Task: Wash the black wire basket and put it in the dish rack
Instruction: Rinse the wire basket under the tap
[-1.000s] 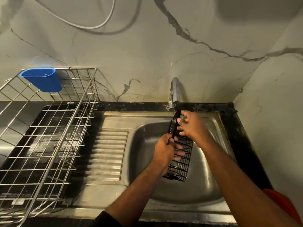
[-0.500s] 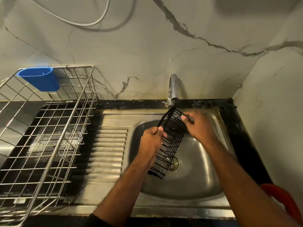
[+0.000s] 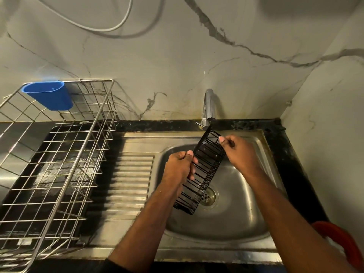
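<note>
Black wire basket (image 3: pixel 204 170) work sits amid bigger things: the steel dish rack (image 3: pixel 57 154) stands on the counter (image 3: pixel 291 154) left of the sink (image 3: pixel 232 213). I hold the basket tilted over the basin, under the tap (image 3: pixel 208 107). My left hand (image 3: pixel 180 166) grips its long side; my right hand (image 3: pixel 238 152) pinches its upper end.

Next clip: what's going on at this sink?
A person holds a black wire basket over the steel sink, just below the tap. The left hand grips its long side and the right hand pinches its far end. No running water can be made out. The dish rack stands to the left with a blue cup hooked on it; the basket is not in it yet.
</note>
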Motion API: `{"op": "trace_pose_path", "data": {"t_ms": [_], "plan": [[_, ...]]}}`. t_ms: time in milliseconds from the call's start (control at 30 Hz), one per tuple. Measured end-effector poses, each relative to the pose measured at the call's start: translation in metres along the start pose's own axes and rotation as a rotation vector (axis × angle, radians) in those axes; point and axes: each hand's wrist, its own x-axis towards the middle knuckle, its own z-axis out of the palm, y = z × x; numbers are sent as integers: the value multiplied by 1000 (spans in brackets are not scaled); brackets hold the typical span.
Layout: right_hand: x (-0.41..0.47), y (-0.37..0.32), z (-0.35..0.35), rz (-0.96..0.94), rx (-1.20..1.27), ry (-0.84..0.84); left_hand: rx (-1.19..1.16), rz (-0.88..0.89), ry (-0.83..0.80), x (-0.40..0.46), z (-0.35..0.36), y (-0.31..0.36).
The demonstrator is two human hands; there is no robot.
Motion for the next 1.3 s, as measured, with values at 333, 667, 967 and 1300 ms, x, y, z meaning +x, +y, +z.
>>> {"op": "trace_pose_path", "data": {"t_ms": [333, 667, 967, 1300], "plan": [[-3, -7, 0, -10, -175, 100, 236, 150, 65, 14, -13, 8], [-3, -11, -1, -9, -188, 83, 398, 252, 116, 17, -21, 15], [-3, -11, -9, -13, -199, 101, 429, 299, 105, 19, -19, 20], [-5, -14, -14, -34, -173, 116, 365, 298, 120, 18, -18, 17]]}}
